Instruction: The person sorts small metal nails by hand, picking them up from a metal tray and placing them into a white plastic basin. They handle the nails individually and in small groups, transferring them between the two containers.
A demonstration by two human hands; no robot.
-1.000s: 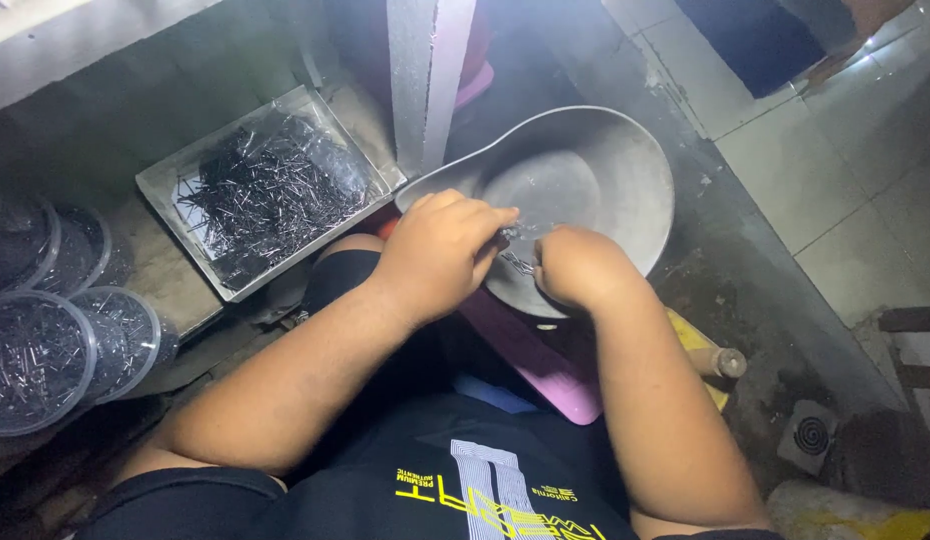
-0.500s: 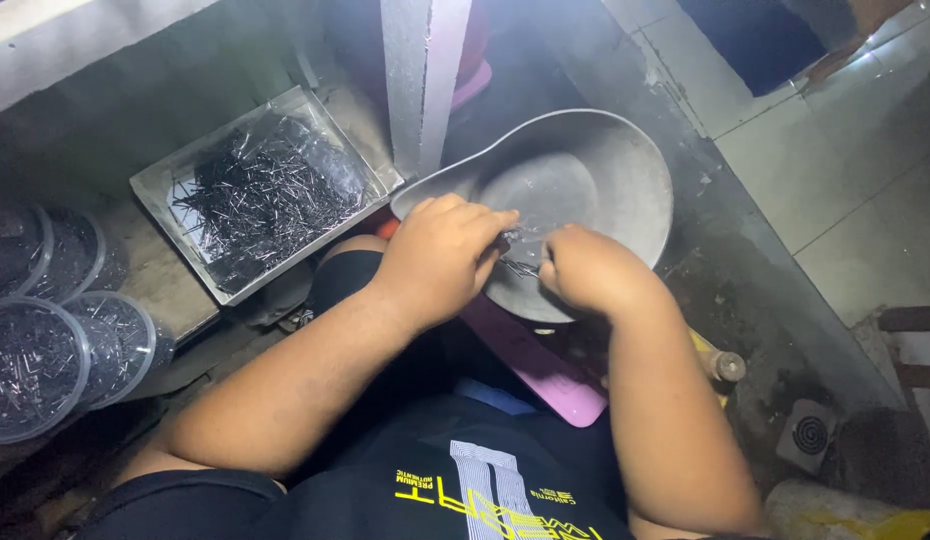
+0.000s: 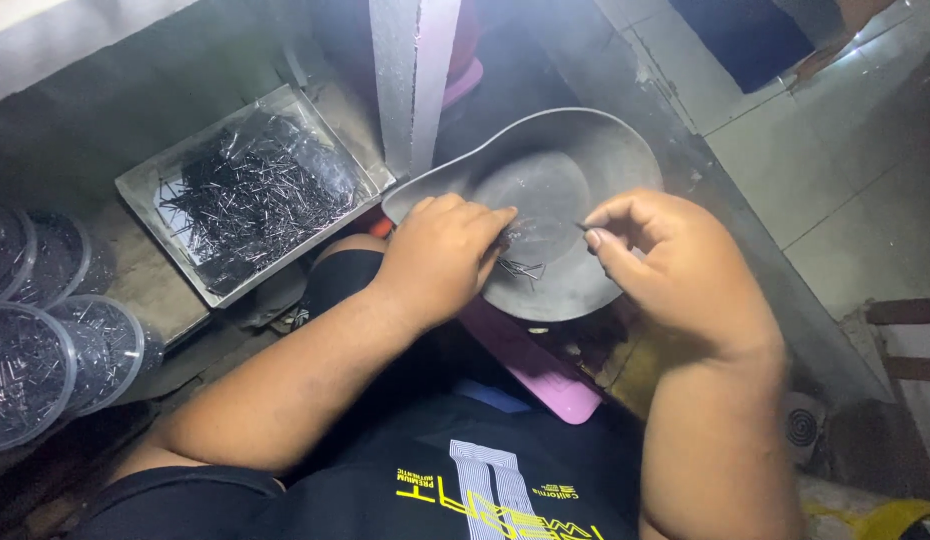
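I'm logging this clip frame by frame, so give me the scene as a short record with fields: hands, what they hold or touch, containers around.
left hand: over the grey metal bowl, fingers on a few thin metal pins
right hand: over the bowl, fingertips pinched, what they hold is too small to tell
tray: rectangular, full of dark pins, left of the bowl
round tubs: clear, with pins, far left
pink board: under the bowl

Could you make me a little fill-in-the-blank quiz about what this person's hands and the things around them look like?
Both hands work over a grey metal ____.
The left hand rests on a small bunch of thin ____.
The rectangular tray full of pins lies to the person's ____.
The right hand pinches its fingertips ____.

Missing: pan; pins; left; together
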